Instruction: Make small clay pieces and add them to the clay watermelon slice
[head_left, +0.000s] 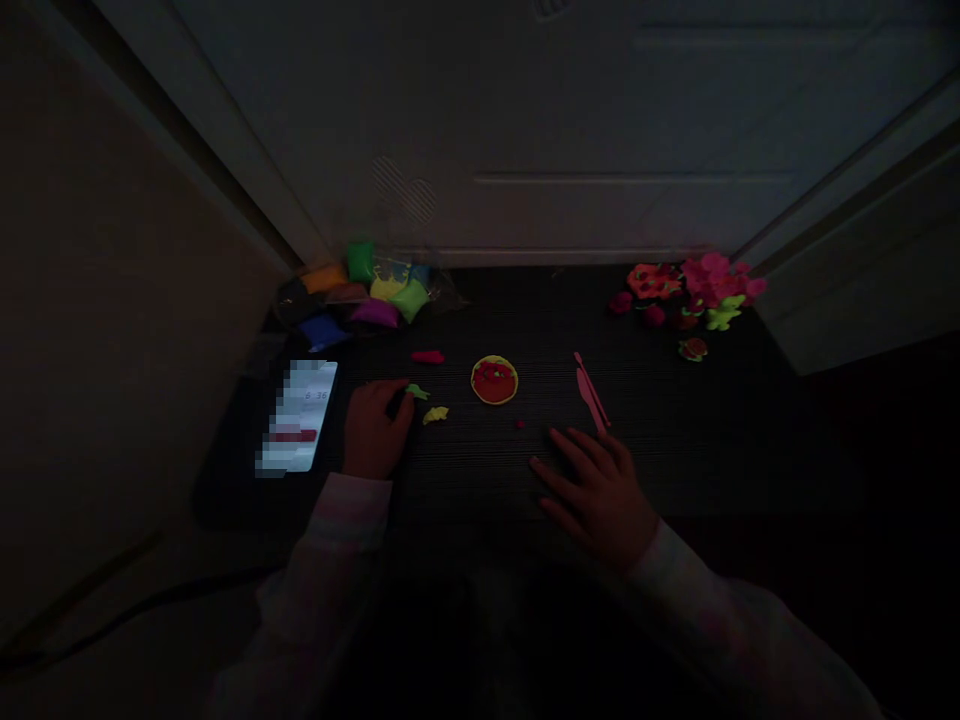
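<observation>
My left hand (377, 430) is curled, and my thumb and pointing finger bend toward each other. Their tips are right at a green clay bit (418, 392) on the dark table (465, 480), but I can't tell if I'm pinching it or only touching it. My right hand (604, 500) is spread out with the palm down, the fingers apart, holding nothing. The end of a pink knife (587, 393) comes up to those fingers, and I can't tell if they touch. A thin pink stick (596, 393) lies beside the knife.

Between my hands is a round red clay disc (495, 388) with a yellow edge. A yellow clay bit (436, 414) and the green one lie between it and my left hand. A tiny red ball (520, 424) sits near my right fingertips. A red clay lump (427, 357) is farther back.

Bright clay packets (376, 314) are piled at the back left, near a lit phone (322, 400). A pink clay flower (712, 278) is at the back right.

It's very dark. Blurry squares cover part of the phone, and my left hand's other fingers are hard to see.
</observation>
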